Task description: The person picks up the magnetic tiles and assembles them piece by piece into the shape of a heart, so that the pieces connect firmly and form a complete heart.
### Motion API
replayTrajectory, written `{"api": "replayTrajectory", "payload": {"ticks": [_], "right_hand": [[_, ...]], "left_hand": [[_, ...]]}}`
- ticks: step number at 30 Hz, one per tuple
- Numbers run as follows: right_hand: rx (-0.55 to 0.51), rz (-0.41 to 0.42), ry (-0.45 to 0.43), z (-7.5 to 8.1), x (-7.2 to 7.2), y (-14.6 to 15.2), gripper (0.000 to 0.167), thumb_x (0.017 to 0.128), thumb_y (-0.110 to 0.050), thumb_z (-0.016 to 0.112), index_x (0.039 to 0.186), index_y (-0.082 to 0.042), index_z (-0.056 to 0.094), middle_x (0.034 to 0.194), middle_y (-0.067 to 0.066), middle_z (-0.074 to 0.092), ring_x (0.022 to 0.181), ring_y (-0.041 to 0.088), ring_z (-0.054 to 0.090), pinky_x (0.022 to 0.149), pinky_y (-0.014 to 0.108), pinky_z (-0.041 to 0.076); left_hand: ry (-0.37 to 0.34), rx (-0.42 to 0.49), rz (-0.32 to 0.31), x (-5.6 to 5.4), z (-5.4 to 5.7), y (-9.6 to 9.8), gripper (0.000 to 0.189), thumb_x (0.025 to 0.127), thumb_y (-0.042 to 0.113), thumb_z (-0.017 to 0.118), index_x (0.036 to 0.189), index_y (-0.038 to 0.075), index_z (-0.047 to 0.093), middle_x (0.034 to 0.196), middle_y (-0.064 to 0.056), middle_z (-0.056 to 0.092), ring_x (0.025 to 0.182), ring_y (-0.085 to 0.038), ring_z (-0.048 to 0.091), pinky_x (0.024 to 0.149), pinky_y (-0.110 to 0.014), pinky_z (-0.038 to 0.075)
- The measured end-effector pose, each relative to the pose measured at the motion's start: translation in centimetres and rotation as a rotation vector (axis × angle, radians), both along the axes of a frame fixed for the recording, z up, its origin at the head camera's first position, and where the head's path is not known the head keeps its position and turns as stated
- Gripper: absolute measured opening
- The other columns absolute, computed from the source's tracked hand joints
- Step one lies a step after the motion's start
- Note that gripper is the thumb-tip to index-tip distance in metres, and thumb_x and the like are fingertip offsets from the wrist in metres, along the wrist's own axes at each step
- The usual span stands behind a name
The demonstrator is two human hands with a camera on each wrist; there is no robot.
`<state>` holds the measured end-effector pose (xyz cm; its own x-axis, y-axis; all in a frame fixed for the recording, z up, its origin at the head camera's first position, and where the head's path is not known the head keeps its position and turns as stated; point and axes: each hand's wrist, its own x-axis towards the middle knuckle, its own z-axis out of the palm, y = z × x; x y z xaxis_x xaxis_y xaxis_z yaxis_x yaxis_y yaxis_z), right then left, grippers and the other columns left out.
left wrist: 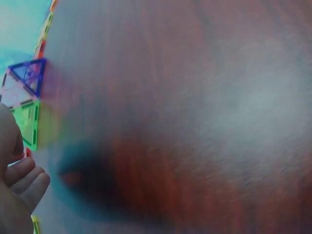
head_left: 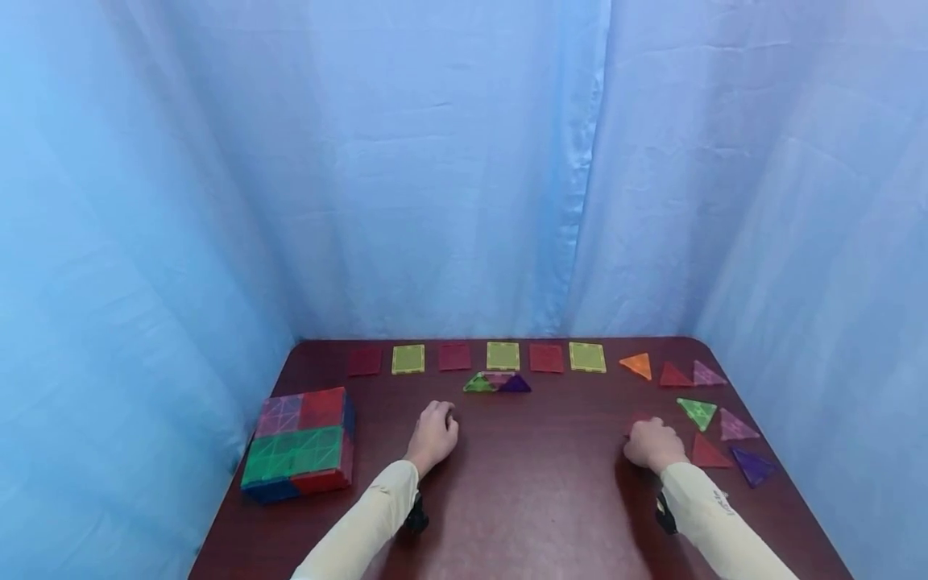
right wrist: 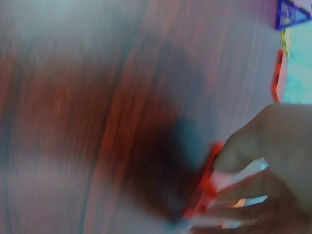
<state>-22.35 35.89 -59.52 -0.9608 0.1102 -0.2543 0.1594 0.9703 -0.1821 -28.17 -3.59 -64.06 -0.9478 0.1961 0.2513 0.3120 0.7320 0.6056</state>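
My right hand (head_left: pixel 655 445) pinches a red magnetic tile (right wrist: pixel 205 187) between thumb and fingers at the right of the table; its full outline is hidden by the hand. My left hand (head_left: pixel 432 435) is held over the middle-left of the table with loosely bent fingers and nothing in it. Beyond it stands a joined group of triangle tiles: a green one (head_left: pixel 478 383), a pale pink one (left wrist: pixel 14 91) and a purple one (left wrist: pixel 30 75). Nearest the right hand lie a red triangle tile (head_left: pixel 708 453) and a green triangle tile (head_left: pixel 698 412).
Along the back edge runs a row of red and yellow square tiles (head_left: pixel 503 356). More loose triangles, among them an orange one (head_left: pixel 637 366) and a purple one (head_left: pixel 753 466), lie at the right. A block of stacked tiles (head_left: pixel 298 445) sits at the left. Blue curtains (head_left: pixel 435 177) surround the table.
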Motion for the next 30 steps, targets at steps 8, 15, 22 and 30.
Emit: {"api": "replayTrajectory", "payload": {"ticks": [8, 15, 22, 30], "right_hand": [[0.013, 0.238, 0.218, -3.2, -1.8, -5.8, 0.054, 0.083, -0.01, 0.061, 0.132, 0.012, 0.058, 0.116, 0.029, 0.058, 0.106, 0.049, 0.058, 0.089, 0.06, 0.052], [-0.002, 0.386, 0.294, -4.4, -3.2, -13.1, 0.061, 0.082, -0.012, 0.066, 0.14, 0.004, 0.058, 0.12, 0.023, 0.056, 0.108, 0.041, 0.052, 0.094, 0.053, 0.048], [-0.014, 0.43, 0.313, -5.4, -3.8, -18.0, 0.063, 0.082, -0.016, 0.066, 0.143, 0.001, 0.056, 0.123, 0.016, 0.055, 0.109, 0.035, 0.048, 0.092, 0.05, 0.044], [-0.061, 0.464, 0.333, -5.7, -3.7, -19.5, 0.064, 0.081, -0.011, 0.063, 0.144, 0.0, 0.055, 0.129, 0.016, 0.055, 0.113, 0.037, 0.048, 0.094, 0.052, 0.043]], "left_hand": [[0.019, -0.072, -0.133, 1.3, 0.1, 1.6, 0.027, 0.093, 0.007, 0.058, 0.116, 0.0, 0.071, 0.107, -0.011, 0.067, 0.093, -0.024, 0.068, 0.084, -0.038, 0.058], [0.082, -0.181, -0.19, 1.9, 1.0, 3.0, 0.027, 0.092, 0.008, 0.061, 0.115, 0.002, 0.072, 0.112, -0.01, 0.068, 0.102, -0.023, 0.068, 0.086, -0.036, 0.058], [0.087, -0.315, -0.243, 2.3, 0.7, 3.7, 0.028, 0.093, 0.008, 0.062, 0.117, 0.0, 0.073, 0.128, -0.012, 0.069, 0.12, -0.025, 0.066, 0.1, -0.035, 0.054], [0.083, -0.533, -0.273, 2.5, 0.4, 4.0, 0.038, 0.092, 0.013, 0.062, 0.128, 0.003, 0.069, 0.135, -0.013, 0.065, 0.127, -0.025, 0.061, 0.104, -0.033, 0.052]]}}
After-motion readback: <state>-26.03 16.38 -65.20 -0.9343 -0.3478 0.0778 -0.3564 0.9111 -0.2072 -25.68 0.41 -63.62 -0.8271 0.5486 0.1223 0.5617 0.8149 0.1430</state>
